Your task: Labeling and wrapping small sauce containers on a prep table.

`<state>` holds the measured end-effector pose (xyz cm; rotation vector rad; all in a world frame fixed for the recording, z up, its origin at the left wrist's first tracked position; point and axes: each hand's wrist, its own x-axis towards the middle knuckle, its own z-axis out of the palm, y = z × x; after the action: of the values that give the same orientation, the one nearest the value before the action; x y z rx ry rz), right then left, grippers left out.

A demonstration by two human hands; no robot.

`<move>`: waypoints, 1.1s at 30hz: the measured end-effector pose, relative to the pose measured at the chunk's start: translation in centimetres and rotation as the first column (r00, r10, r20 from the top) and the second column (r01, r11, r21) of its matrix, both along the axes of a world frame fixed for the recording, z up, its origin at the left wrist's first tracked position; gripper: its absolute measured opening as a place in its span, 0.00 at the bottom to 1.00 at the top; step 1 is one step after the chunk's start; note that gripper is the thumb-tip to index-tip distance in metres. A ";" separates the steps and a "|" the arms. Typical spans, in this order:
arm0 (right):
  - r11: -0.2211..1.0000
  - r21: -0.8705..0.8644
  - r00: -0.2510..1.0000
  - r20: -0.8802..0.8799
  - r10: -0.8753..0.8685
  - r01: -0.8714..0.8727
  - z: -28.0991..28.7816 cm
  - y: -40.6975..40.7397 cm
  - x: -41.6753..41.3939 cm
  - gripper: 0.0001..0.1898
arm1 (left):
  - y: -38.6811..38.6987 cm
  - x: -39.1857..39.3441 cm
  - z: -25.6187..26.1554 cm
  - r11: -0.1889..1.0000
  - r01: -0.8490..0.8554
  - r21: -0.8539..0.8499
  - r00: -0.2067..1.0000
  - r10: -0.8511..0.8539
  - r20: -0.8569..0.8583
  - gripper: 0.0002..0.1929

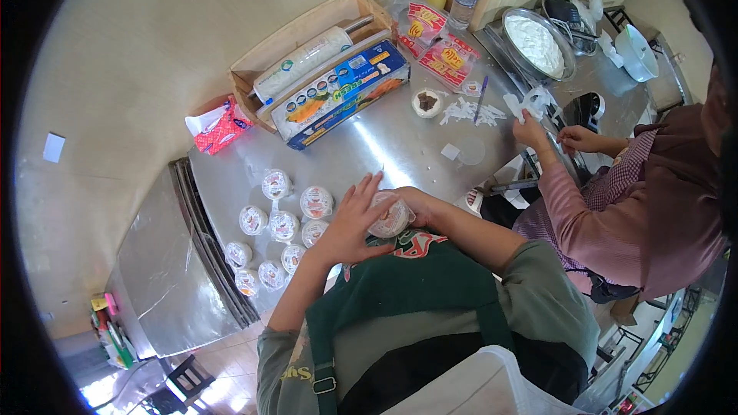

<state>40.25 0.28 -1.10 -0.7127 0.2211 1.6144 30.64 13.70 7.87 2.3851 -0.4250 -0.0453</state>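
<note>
Near the middle, a round clear plastic cup with a labelled lid [389, 218] is held close to the green apron. My right hand [420, 206] grips its far right side, its fingers partly hidden behind the cup. My left hand [358, 216] has its fingers spread, thumb low, against the cup's left side. On the steel table [351, 155] to the left stand several similar lidded cups [316, 202], their tops bearing printed labels. Farther off, an unlidded cup of white cream with brown pieces [427, 103] stands beside a pile of white paper strips [473, 112] and a purple pen [481, 99].
A cling film box [346, 98] leans at a wooden crate [305, 29] along the wall. Pink-red packets [448, 60] lie near a water bottle [464, 0]. At right, a co-worker [622, 202] handles a white plastic bag [533, 101] near a bowl of white cream [536, 46].
</note>
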 end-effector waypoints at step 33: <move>0.969 0.023 0.750 0.637 0.175 -0.246 4.6 -1.3 -0.2 0.16 | 22.0 -5.6 -10.3 0.259 -0.966 -0.008 0.245 0.922 0.300 0.27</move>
<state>40.10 -1.04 3.54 -1.1896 -0.4555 1.4869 25.05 35.69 -2.45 2.4107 1.0843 0.8364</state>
